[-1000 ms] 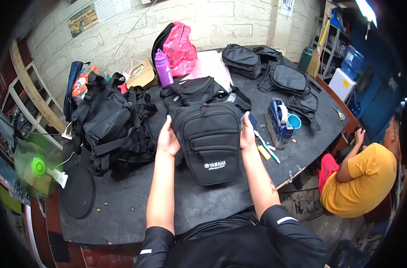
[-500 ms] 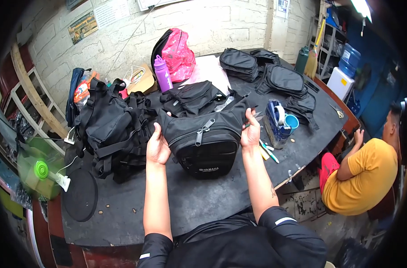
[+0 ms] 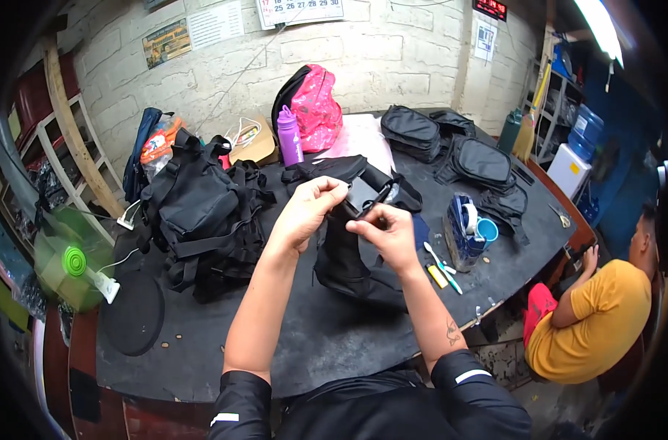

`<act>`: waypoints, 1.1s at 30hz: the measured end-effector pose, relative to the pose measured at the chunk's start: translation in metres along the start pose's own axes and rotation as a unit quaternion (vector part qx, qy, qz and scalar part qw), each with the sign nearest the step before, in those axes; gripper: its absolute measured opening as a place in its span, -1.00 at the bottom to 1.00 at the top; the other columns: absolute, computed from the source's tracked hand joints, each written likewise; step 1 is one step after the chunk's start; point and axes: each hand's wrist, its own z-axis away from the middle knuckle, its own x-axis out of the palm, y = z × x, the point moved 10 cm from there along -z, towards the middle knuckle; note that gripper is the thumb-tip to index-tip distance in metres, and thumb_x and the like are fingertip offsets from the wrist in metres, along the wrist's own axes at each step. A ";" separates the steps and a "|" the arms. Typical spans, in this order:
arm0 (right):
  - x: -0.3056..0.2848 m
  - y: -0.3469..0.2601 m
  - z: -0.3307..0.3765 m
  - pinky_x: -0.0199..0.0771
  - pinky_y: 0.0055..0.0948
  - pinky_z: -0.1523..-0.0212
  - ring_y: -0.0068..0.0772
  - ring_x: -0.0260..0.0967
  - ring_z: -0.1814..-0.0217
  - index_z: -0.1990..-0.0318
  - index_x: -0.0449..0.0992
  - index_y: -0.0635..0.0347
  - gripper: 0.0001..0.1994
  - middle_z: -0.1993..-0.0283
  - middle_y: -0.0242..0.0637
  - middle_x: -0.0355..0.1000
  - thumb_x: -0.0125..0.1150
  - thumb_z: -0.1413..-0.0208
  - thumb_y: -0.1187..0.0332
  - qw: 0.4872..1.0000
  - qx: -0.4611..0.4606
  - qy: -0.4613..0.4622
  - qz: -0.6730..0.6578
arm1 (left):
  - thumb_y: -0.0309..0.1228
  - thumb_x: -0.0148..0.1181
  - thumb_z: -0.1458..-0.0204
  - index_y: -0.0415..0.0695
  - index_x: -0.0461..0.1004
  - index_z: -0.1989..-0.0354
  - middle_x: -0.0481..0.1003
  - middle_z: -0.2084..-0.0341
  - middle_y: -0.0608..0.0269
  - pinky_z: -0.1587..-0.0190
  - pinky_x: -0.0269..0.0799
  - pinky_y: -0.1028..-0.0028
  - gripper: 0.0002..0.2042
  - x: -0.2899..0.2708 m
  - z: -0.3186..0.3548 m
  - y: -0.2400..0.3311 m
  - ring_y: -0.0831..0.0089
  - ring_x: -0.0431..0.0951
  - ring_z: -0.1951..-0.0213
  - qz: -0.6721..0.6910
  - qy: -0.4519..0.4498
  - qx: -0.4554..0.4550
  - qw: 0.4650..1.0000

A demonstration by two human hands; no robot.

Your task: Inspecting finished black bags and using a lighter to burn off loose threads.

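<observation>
Logged by me, left to right: cardboard box, containing white cord; left hand, pinching the black bag's upper edge; black bag, beneath both hands at mid-table, judged light, soft, floppy, best held by seams; right hand, likewise pinching; blue tape holder, roll inside; blue cup, contents unclear.

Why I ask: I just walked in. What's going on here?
A person's left hand and right hand are pinching black material at the far end of a black bag over the dark table. Strapped black bags lie to its left; a pink backpack stands beyond. Another person in yellow is at right.
</observation>
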 end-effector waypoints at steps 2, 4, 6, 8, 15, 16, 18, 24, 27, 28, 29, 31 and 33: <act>-0.029 -0.007 0.005 0.04 -0.77 0.55 -0.84 0.02 0.59 0.57 0.34 0.19 -0.71 0.58 -0.58 0.27 0.45 0.23 0.44 0.993 -0.066 0.102 0.003 | -0.29 0.13 -0.06 -0.12 0.44 0.21 0.48 0.43 0.43 0.32 0.29 0.65 -0.80 0.009 0.003 -0.005 0.70 0.44 0.40 0.107 -0.041 -0.077 0.990; -0.034 -0.018 0.006 0.04 -0.76 0.52 -0.83 -0.01 0.48 0.12 0.25 0.15 -0.39 0.19 -0.44 0.21 0.50 0.38 0.51 0.983 -0.134 0.126 -0.007 | -0.33 0.16 -0.04 -0.13 0.43 0.17 0.48 0.41 0.41 0.34 0.31 0.66 -0.78 0.011 0.004 -0.004 0.69 0.44 0.42 0.128 -0.041 -0.071 0.988; -0.034 -0.014 0.001 0.06 -0.74 0.51 -0.80 -0.02 0.49 -0.06 0.14 0.12 -0.20 0.07 -0.39 0.19 0.49 0.43 0.56 0.988 -0.100 0.105 0.046 | -0.35 0.15 -0.04 -0.14 0.43 0.12 0.49 0.38 0.40 0.31 0.33 0.66 -0.75 0.018 0.006 -0.003 0.69 0.45 0.40 0.118 -0.054 -0.076 0.989; -0.011 -0.014 -0.006 0.36 -0.65 0.25 -0.65 0.29 0.26 -0.14 0.14 0.12 -0.15 -0.03 -0.32 0.25 0.41 0.43 0.69 0.993 -0.085 0.009 -0.087 | -0.37 0.14 -0.04 -0.15 0.41 0.08 0.50 0.35 0.38 0.28 0.36 0.65 -0.73 0.020 0.010 -0.002 0.68 0.47 0.37 0.119 -0.060 -0.083 0.988; -0.088 -0.001 -0.020 0.34 -0.56 0.25 -0.58 0.33 0.30 0.25 0.46 0.25 -0.61 0.40 -0.38 0.37 0.15 0.36 0.76 0.919 -0.163 0.167 0.318 | -0.45 0.05 -0.09 -0.26 0.33 0.02 0.50 0.34 0.32 0.20 0.38 0.64 -0.71 -0.007 0.043 0.061 0.62 0.49 0.31 0.156 -0.037 0.042 0.986; -0.119 0.001 -0.017 0.34 -0.55 0.22 -0.57 0.33 0.27 0.25 0.46 0.26 -0.61 0.39 -0.35 0.38 0.09 0.36 0.77 0.913 -0.152 0.224 0.306 | -0.45 0.03 -0.11 -0.28 0.30 -0.01 0.50 0.33 0.29 0.18 0.39 0.64 -0.70 -0.014 0.051 0.068 0.61 0.50 0.29 0.154 -0.030 0.047 0.987; -0.158 -0.006 -0.010 0.38 -0.54 0.20 -0.53 0.37 0.29 0.26 0.45 0.26 -0.68 0.39 -0.33 0.39 0.01 0.21 0.78 0.910 -0.135 0.296 0.258 | -0.45 0.02 -0.12 -0.28 0.24 -0.05 0.50 0.37 0.28 0.26 0.41 0.65 -0.66 -0.032 0.068 0.056 0.63 0.51 0.35 0.146 -0.023 0.041 0.988; -0.191 -0.028 -0.004 0.44 -0.59 0.27 -0.50 0.42 0.38 0.20 0.40 0.31 -0.74 0.41 -0.30 0.44 0.10 0.11 0.70 0.936 -0.139 0.321 0.033 | -0.42 0.06 -0.12 -0.18 0.25 -0.05 0.51 0.39 0.34 0.35 0.37 0.70 -0.67 -0.090 0.086 -0.051 0.69 0.49 0.43 0.078 0.050 -0.034 0.995; -0.160 0.053 -0.022 0.37 -0.56 0.27 -0.50 0.38 0.26 0.21 0.40 0.33 -0.63 0.35 -0.23 0.42 0.36 0.22 0.45 0.949 0.053 0.144 0.275 | -0.41 0.06 -0.12 -0.14 0.31 -0.01 0.50 0.45 0.40 0.33 0.34 0.68 -0.72 -0.132 0.088 -0.115 0.74 0.45 0.41 -0.024 0.137 -0.051 0.989; -0.150 0.097 -0.012 0.36 -0.51 0.17 -0.41 0.38 0.15 0.14 0.38 0.34 -0.52 0.28 -0.16 0.43 0.39 0.25 0.34 0.934 0.163 0.061 0.312 | -0.37 0.07 -0.12 -0.12 0.35 0.00 0.44 0.52 0.49 0.36 0.28 0.70 -0.73 -0.131 0.089 -0.126 0.75 0.40 0.45 -0.006 0.173 -0.053 0.984; -0.153 0.128 0.004 0.33 -0.44 0.08 -0.32 0.35 0.06 0.09 0.37 0.32 -0.42 0.22 -0.08 0.41 0.44 0.32 0.25 0.929 0.180 0.037 0.320 | -0.32 0.06 -0.13 -0.10 0.37 0.03 0.38 0.53 0.52 0.36 0.24 0.70 -0.73 -0.132 0.088 -0.133 0.76 0.35 0.46 -0.022 0.182 -0.041 0.982; -0.168 0.182 0.042 0.27 -0.30 -0.06 -0.12 0.29 -0.07 0.00 0.34 0.27 -0.23 0.09 0.03 0.36 0.51 0.45 0.10 0.892 0.243 0.007 0.380 | -0.23 0.04 -0.14 -0.08 0.42 0.07 0.27 0.53 0.55 0.34 0.15 0.72 -0.73 -0.132 0.092 -0.138 0.75 0.24 0.44 -0.045 0.212 -0.030 0.976; -0.159 0.190 0.069 0.24 -0.21 -0.10 0.02 0.22 -0.13 -0.04 0.31 0.26 -0.21 -0.02 0.05 0.30 0.50 0.41 0.09 0.822 0.283 -0.012 0.495 | -0.16 -0.01 -0.16 -0.05 0.46 0.13 0.20 0.50 0.54 0.29 0.09 0.72 -0.73 -0.134 0.099 -0.128 0.74 0.17 0.40 -0.069 0.243 -0.026 0.967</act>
